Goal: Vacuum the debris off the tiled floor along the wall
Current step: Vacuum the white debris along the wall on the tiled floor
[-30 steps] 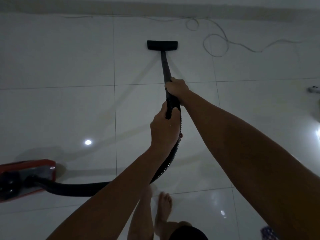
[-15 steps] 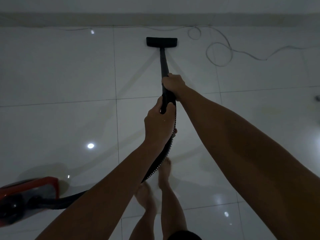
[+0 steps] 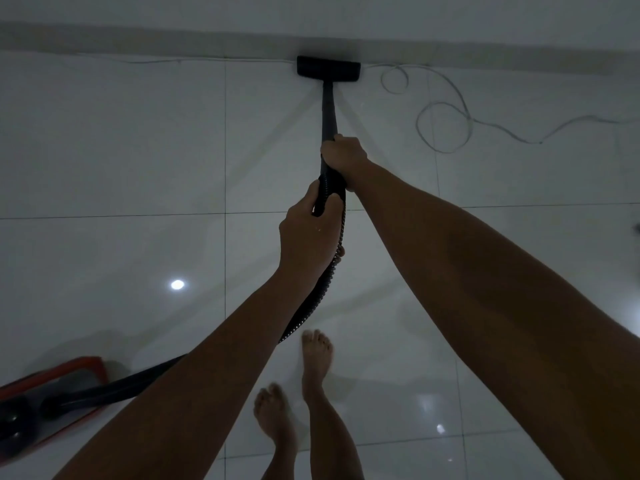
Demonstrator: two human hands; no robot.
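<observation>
1. While both hands, left hand (image 3: 306,233) and right hand (image 3: 343,154), were clamped on the wand (image 3: 328,112), the nozzle (image 3: 328,67) was pressed against the wall base.
2. No debris could be made out; remaining floor was judged unfinished.

dim, glare spots on floor (image 3: 138,168), feet (image 3: 317,355) blurred

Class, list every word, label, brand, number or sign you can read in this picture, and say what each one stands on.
None: no readable text appears anywhere.
Red vacuum body: dim and partly cut off; no label shows.
Black floor head and wand: plain, no markings.
Floor tiles, wall base and loose cable: no signs.
</observation>
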